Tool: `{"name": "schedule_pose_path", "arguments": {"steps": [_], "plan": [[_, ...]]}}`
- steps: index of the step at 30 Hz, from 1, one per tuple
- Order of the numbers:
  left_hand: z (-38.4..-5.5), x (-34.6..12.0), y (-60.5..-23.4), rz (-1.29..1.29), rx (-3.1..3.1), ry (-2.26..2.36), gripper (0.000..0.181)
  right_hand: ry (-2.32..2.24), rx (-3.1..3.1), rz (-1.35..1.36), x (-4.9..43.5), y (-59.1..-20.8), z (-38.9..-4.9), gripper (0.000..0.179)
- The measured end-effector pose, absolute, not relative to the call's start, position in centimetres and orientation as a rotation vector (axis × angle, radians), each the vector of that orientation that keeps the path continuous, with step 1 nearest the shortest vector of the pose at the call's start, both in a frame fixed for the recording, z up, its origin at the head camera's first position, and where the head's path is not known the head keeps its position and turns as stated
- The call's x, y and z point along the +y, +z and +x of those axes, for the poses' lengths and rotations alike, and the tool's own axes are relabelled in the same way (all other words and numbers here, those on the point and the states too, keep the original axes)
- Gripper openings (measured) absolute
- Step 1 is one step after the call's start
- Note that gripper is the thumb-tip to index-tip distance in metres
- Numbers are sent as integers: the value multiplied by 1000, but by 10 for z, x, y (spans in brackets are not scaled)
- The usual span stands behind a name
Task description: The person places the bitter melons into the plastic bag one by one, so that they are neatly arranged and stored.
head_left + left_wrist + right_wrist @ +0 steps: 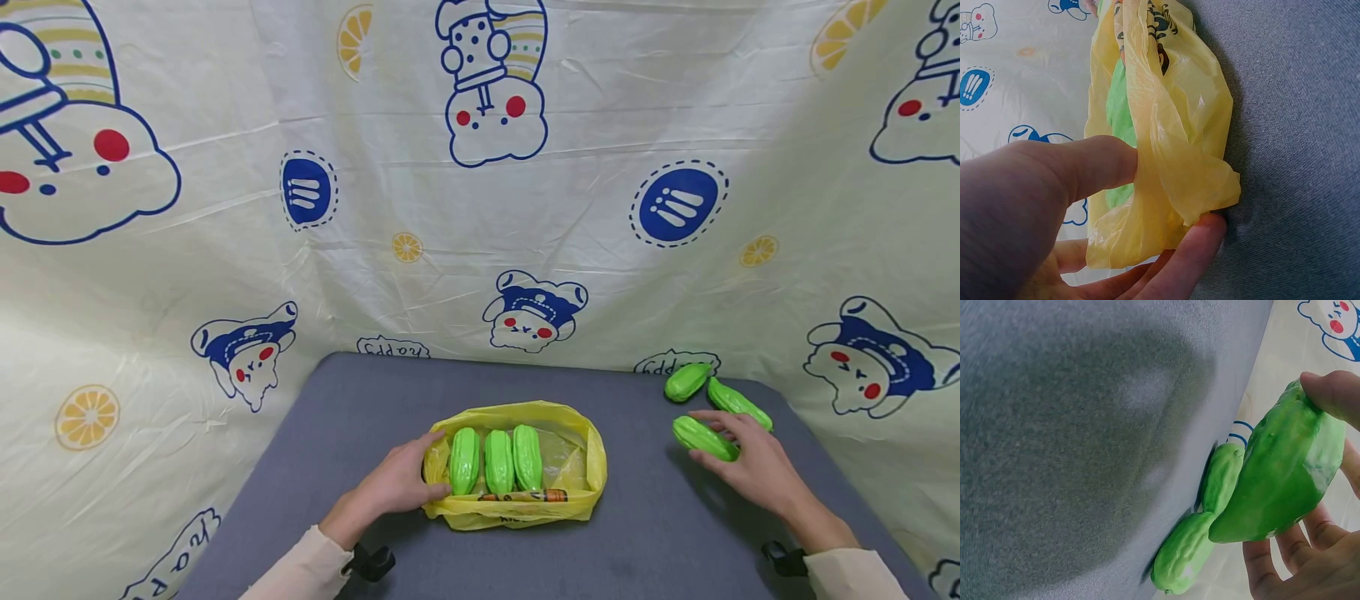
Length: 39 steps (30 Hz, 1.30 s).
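Along the left end of a yellow plastic bag (570, 508), my left hand (397, 479) grips the film, thumb over the rim and fingers outside below. Inside the open bag lie three green bitter melons, the left one (465, 461) close to my thumb. My right hand (757, 471) holds another bitter melon (1282, 465) between thumb and fingertips, raised off the table at the right. Behind it two more rest on the table, one plump (686, 382) and one slimmer (738, 402), touching end to end in the right wrist view.
The grey cloth-covered table (375, 417) carries the bag near its middle. A white printed curtain (420, 192) hangs behind and around the table's far and side edges. A dark strap band sits on each wrist.
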<state>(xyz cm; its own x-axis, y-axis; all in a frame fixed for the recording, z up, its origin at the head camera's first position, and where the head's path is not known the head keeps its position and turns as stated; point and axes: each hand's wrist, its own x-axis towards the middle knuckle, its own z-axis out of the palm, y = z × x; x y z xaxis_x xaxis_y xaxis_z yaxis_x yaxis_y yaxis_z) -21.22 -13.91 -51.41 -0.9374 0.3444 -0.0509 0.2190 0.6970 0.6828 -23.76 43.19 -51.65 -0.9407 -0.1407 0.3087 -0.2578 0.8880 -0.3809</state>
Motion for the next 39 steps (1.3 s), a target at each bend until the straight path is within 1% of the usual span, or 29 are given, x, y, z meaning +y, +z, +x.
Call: {"name": "schedule_pose_path", "arguments": {"steps": [22,39], "plan": [[-209,-136,-516,451,2719,1073,91,627,-2738,355,415,-518,-231,61],[-210,-142,-513,453,2735,1060,92,645,-2722,381,387,-510,-230,59]]}}
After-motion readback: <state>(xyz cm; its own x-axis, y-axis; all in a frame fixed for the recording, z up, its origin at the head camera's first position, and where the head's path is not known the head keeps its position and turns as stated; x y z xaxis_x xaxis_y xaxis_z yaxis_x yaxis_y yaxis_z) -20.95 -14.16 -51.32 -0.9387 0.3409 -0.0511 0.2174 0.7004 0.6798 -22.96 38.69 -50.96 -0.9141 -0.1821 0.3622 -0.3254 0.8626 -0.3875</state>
